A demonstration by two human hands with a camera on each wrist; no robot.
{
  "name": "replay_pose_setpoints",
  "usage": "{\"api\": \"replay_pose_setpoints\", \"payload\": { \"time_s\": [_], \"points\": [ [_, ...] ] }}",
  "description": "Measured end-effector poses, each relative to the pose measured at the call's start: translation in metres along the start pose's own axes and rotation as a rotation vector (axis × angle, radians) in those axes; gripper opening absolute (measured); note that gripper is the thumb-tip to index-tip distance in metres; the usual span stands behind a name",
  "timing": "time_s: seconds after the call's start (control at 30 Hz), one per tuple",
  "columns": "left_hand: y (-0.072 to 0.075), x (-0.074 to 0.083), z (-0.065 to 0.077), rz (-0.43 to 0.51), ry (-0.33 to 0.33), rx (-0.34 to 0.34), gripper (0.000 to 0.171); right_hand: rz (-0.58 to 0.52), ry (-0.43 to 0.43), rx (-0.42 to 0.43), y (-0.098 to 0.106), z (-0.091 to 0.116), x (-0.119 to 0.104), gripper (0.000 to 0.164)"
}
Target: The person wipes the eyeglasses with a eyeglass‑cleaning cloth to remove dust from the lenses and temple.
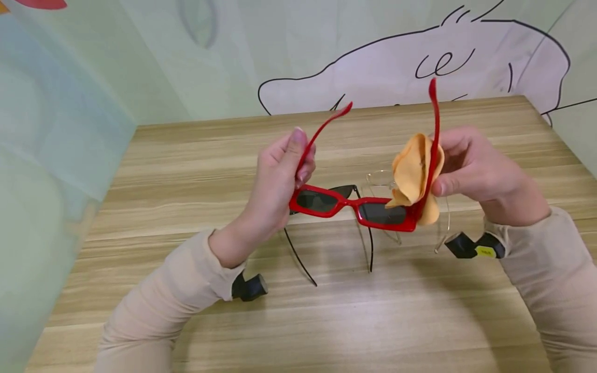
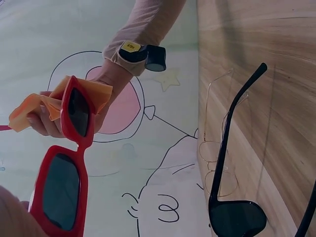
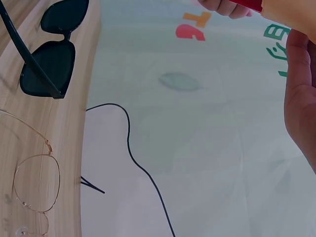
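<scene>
Red-framed sunglasses [image 1: 347, 207] with dark lenses are held up above the table, both temples unfolded and pointing away. My left hand [image 1: 284, 166] grips them at the left hinge and temple, thumb on top. An orange cloth [image 1: 410, 171] is folded around the right temple near its hinge. My right hand [image 1: 475, 166] pinches the cloth there against the temple. In the left wrist view the cloth [image 2: 61, 103] bunches in the right hand's fingers behind the red frame [image 2: 84, 143]. The right wrist view catches only part of the right hand [image 3: 301, 89] and the cloth [image 3: 291, 17].
Black sunglasses [image 1: 370, 248] lie on the wooden table [image 1: 186, 171] below the red pair, temples toward me. Thin wire-framed glasses [image 1: 449, 217] lie to their right, partly hidden by the cloth and hand. A wall with line drawings [image 1: 326, 93] stands behind the table.
</scene>
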State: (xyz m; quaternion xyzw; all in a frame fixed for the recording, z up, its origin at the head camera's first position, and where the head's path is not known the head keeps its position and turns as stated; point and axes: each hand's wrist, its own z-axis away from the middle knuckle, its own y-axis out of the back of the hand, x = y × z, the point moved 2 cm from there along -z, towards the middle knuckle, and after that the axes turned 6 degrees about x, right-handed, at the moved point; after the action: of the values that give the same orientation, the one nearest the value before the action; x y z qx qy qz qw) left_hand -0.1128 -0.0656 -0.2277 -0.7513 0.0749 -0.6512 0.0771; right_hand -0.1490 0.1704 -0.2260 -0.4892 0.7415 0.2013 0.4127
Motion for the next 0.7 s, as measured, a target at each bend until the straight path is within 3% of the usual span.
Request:
{"api": "replay_pose_setpoints", "payload": {
  "time_s": [0.7],
  "points": [
    [0.0000, -0.0078, -0.0001, -0.041, -0.004, -0.049, 0.030, 0.005, -0.009, 0.007, 0.0047, -0.0027, -0.0053, 0.027]
  ]
}}
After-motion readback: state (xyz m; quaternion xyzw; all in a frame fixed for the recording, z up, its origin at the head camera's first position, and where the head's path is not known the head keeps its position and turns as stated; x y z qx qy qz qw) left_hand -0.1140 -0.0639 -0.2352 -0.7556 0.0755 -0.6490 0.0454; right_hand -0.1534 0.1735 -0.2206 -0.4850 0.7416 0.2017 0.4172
